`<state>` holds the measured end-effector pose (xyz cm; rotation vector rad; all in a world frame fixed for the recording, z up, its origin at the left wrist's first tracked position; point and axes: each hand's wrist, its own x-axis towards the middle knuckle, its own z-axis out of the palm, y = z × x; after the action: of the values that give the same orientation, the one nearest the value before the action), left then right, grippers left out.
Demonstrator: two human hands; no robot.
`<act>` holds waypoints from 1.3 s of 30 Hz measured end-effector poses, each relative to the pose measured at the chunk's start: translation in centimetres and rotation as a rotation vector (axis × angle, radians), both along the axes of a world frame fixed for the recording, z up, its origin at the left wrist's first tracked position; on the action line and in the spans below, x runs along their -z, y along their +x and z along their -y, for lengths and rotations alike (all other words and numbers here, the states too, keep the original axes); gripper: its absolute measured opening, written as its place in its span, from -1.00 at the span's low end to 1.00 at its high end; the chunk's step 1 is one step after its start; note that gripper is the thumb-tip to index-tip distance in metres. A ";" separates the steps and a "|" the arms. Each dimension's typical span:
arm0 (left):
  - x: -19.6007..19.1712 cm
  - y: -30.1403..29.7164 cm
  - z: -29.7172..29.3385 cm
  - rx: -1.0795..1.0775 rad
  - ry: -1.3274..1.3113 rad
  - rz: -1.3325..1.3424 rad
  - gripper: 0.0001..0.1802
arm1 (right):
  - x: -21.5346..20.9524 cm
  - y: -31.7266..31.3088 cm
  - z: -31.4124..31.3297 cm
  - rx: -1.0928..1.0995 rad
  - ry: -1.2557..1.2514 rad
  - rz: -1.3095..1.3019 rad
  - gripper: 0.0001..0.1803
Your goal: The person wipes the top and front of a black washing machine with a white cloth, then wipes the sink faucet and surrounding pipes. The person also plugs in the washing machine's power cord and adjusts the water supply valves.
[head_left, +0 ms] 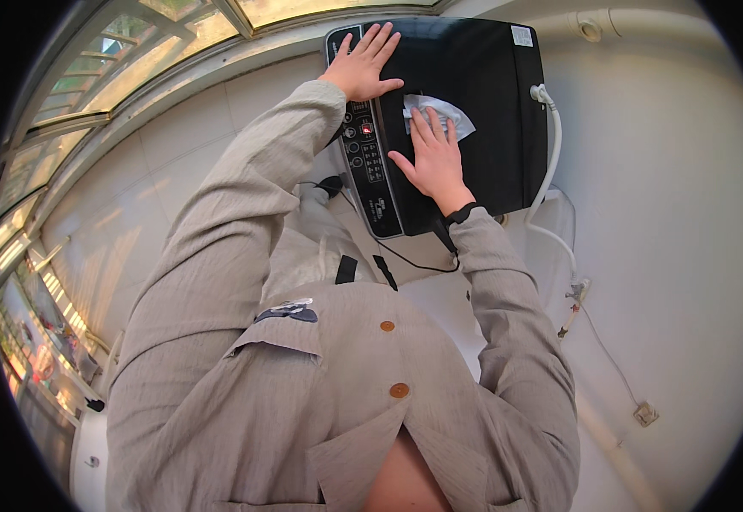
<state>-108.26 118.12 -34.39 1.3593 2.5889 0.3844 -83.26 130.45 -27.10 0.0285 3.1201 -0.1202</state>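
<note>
A black top-loading washing machine (491,77) stands at the top centre, its glossy lid down. My left hand (361,70) lies spread and flat near the far left corner, across the control panel strip and the lid's edge. On the lid, my right hand (436,166) presses a crumpled white cloth (458,118) with outstretched fingers, the thumb pointing left. Part of the cloth is hidden beneath those fingers. Along the machine's left side runs the control panel (361,158), with buttons and a small red light.
A white hose (549,154) leaves the machine's right side and bends down to a tap (578,290) on the white wall. A thin black cable (418,269) loops below the machine. Windows (115,68) line the left. A wall outlet (646,414) sits at lower right.
</note>
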 end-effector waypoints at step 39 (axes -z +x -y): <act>0.4 -2.2 -0.6 0.100 -0.100 0.144 0.30 | 2.5 -5.2 5.8 0.686 -0.878 -0.447 -0.52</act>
<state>-110.46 118.68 -34.78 1.3677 2.3803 0.3200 -88.46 124.60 -29.55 1.1606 2.9467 -1.6406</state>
